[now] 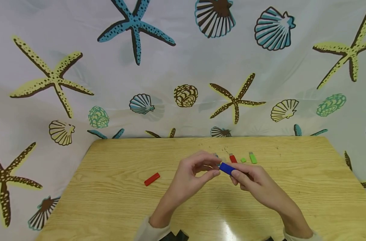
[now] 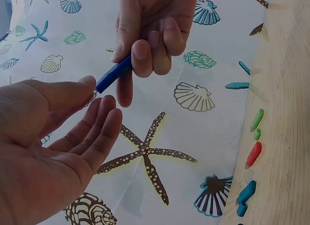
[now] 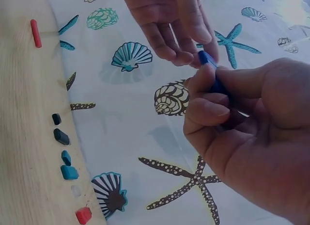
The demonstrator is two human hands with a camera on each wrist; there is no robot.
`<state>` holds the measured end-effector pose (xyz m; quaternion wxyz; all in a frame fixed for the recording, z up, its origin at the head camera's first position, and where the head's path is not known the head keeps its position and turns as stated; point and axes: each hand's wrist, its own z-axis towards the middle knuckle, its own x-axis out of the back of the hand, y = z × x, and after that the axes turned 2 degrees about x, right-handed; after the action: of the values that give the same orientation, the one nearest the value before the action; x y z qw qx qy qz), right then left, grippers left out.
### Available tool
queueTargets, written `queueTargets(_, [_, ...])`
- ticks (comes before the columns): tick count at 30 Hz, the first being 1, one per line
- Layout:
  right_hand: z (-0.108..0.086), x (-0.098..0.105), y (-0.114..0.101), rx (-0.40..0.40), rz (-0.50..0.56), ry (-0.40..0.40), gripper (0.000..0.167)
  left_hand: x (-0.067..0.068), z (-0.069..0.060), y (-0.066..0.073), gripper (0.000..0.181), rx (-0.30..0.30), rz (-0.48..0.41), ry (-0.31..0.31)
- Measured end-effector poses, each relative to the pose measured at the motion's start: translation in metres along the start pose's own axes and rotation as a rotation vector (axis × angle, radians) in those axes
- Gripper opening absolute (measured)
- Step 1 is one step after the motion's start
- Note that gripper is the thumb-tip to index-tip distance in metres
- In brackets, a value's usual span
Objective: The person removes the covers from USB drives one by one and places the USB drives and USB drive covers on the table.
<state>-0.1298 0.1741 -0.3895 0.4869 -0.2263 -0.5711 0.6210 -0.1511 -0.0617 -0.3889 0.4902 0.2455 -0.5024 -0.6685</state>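
My right hand [image 1: 253,182] pinches a blue USB stick [image 1: 227,168] between thumb and fingers, above the table. The left hand [image 1: 193,174] is at the stick's other end, its thumb and forefinger curled together there. In the left wrist view a small clear piece [image 2: 91,97] shows between those left fingertips, partly hidden; its join to the stick cannot be made out. The other left fingers are bent loosely. Behind the hands lie a red USB stick [image 1: 233,158] and a green USB stick [image 1: 253,157], with a small green cap [image 1: 243,160] between them.
A red stick [image 1: 151,179] lies on the wooden table [image 1: 110,207], left of the hands. The right wrist view shows a teal stick [image 3: 69,172], a teal cap [image 3: 66,157], a black stick [image 3: 61,136] and a black cap [image 3: 56,119]. Behind hangs a patterned cloth [image 1: 177,67].
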Motion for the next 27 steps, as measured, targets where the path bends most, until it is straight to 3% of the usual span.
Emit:
queueTargets(4, [-0.005, 0.002, -0.009, -0.027, -0.036, 0.023, 0.020, -0.004, -0.004, 0.003, 0.025, 0.028, -0.019, -0.011])
queueTargets(11, [-0.008, -0.002, -0.016, -0.071, 0.008, 0.054, 0.013, -0.010, -0.010, 0.008, 0.022, 0.056, -0.067, -0.007])
queueTargets(18, [-0.008, -0.007, -0.022, -0.042, -0.018, 0.140, 0.011, -0.011, -0.012, 0.014, 0.018, 0.045, -0.128, 0.008])
queueTargets(27, [-0.008, -0.014, -0.022, 0.008, 0.031, 0.244, 0.010, -0.012, -0.014, 0.015, 0.017, 0.039, -0.149, 0.055])
